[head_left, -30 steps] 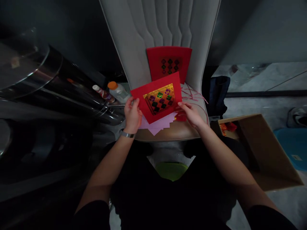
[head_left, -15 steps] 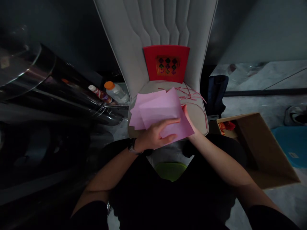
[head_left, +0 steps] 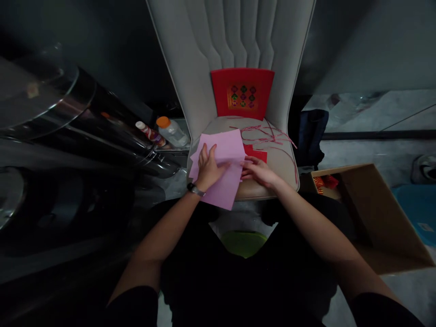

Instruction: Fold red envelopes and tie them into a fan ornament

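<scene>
1 view, from a camera worn on the person's head, facing forward and down. It looks over the dark-clothed lap [head_left: 245, 290] at the left hand [head_left: 208, 170] and right hand [head_left: 260, 172], close by near mid-frame; the grey chair [head_left: 192, 50] straight ahead runs past the top edge.

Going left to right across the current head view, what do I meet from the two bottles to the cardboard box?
White-capped bottle, orange-capped bottle, left hand on the pink paper, right hand at that paper's right edge, dark blue fabric item, cardboard box.
</scene>
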`<state>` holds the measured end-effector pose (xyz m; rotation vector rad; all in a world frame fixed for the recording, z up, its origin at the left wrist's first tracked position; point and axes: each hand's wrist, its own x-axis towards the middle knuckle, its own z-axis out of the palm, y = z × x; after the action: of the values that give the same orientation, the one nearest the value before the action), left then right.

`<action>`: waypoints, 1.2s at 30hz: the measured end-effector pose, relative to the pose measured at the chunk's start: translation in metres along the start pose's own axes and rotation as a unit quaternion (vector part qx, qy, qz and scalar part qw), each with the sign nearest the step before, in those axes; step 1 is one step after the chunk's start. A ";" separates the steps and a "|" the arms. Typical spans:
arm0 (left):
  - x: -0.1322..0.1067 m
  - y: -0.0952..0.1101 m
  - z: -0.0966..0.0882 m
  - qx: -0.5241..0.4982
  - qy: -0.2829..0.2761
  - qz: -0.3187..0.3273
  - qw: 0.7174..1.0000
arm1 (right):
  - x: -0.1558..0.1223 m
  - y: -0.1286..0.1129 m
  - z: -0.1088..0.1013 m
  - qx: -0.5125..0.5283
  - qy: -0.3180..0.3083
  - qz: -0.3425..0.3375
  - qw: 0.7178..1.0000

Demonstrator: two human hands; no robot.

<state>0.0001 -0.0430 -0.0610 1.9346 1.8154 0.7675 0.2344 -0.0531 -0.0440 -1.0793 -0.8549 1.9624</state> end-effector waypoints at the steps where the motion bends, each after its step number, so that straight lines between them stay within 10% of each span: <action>1: -0.003 0.002 0.003 0.016 -0.012 0.021 1.000 | 0.002 0.007 0.002 -0.041 0.003 -0.016 0.999; 6: -0.003 0.007 0.002 0.014 -0.018 0.040 0.999 | 0.003 0.022 0.006 -0.177 0.022 -0.109 0.978; 13: 0.025 -0.001 -0.011 -0.246 0.048 -0.072 0.965 | 0.000 -0.029 -0.025 -0.123 0.110 -0.212 0.963; 24: 0.019 0.038 -0.004 -0.550 -0.088 -0.155 0.816 | -0.005 -0.055 -0.052 -0.046 0.143 -0.189 0.970; 29: 0.019 0.036 0.004 -0.555 -0.098 -0.249 0.788 | -0.002 -0.047 -0.069 -0.107 0.110 -0.072 0.986; 36: 0.021 0.046 0.009 -0.613 0.033 -0.300 0.730 | -0.009 -0.031 -0.049 -0.379 0.126 -0.209 0.893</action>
<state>0.0424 -0.0255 -0.0366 0.4220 1.1874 1.2897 0.2891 -0.0345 -0.0361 -1.3828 -1.6118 1.0949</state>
